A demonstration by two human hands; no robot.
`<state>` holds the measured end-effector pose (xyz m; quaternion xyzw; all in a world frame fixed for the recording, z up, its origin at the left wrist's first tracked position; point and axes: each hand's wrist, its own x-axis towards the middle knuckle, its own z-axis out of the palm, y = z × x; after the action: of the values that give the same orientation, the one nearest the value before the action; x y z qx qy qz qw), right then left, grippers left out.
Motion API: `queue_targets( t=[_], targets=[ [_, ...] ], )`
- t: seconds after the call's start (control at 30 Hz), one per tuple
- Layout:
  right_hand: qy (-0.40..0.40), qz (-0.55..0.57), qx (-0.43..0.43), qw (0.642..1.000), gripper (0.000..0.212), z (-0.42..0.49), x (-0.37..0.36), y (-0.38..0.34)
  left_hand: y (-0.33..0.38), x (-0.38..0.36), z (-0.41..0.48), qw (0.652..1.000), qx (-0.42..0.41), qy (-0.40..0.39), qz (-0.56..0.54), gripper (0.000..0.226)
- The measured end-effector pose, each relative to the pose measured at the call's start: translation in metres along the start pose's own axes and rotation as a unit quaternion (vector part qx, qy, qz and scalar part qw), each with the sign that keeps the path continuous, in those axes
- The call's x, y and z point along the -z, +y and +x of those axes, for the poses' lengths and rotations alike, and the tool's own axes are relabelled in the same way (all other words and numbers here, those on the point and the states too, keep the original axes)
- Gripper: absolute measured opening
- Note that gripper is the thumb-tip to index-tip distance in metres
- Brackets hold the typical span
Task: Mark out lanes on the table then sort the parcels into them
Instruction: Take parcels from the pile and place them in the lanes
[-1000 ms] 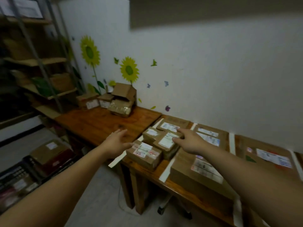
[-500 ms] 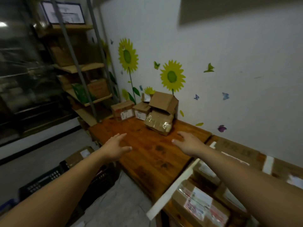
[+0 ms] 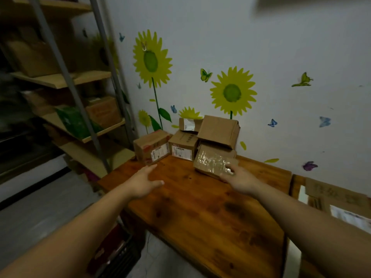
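Counting five boxes [image 3: 183,146] by the wall [image 3: 281,47]; left hand [image 3: 145,181] open, holding nothing; right hand [image 3: 240,182] open, touching the taped box [image 3: 211,161]; side parcels [image 3: 339,196] cut off.

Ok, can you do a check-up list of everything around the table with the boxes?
Surface: wooden table, brown with dark stains.
Job's things: parcels piled by the wall, including a taped parcel, a labelled box and a tilted box on top; white tape strip and sorted parcels at far right.
Clutter: dark crate on the floor beside the table.
Hands: left hand open, above the table; right hand at the taped parcel's near corner, grip unclear.
Cables: nothing seen clearly.
Surroundings: shelf rack at left, sunflower stickers on the wall.
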<state>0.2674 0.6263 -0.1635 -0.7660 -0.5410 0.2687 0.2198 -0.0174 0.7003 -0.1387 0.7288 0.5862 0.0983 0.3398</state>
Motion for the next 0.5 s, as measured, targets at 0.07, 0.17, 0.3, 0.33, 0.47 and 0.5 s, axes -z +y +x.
queue_targets(
  t=[0.07,0.17,0.3,0.33,0.47,0.5],
  targets=[
    [0.02,0.001,-0.016,1.0,0.061,0.014,-0.004,-0.013,-0.006,0.023,0.027,1.0,-0.014,-0.013,0.012,0.076],
    [0.054,-0.002,-0.041,0.998,0.061,0.038,0.002,-0.027,-0.002,0.046,0.074,0.999,-0.032,-0.025,-0.014,0.08],
    [0.084,0.005,-0.074,0.994,0.063,0.076,0.014,-0.035,0.018,0.046,0.126,0.996,-0.075,-0.044,-0.005,0.069],
    [0.092,0.006,-0.077,0.993,0.062,0.087,0.016,-0.035,0.026,0.045,0.138,0.995,-0.089,-0.046,-0.002,0.068],
    [0.112,0.021,-0.076,0.991,0.063,0.141,0.028,-0.033,0.052,0.042,0.195,0.989,-0.132,-0.06,0.0,0.069],
    [0.115,0.027,-0.076,0.99,0.064,0.155,0.031,-0.031,0.059,0.041,0.211,0.989,-0.135,-0.06,-0.003,0.069]
  ],
)
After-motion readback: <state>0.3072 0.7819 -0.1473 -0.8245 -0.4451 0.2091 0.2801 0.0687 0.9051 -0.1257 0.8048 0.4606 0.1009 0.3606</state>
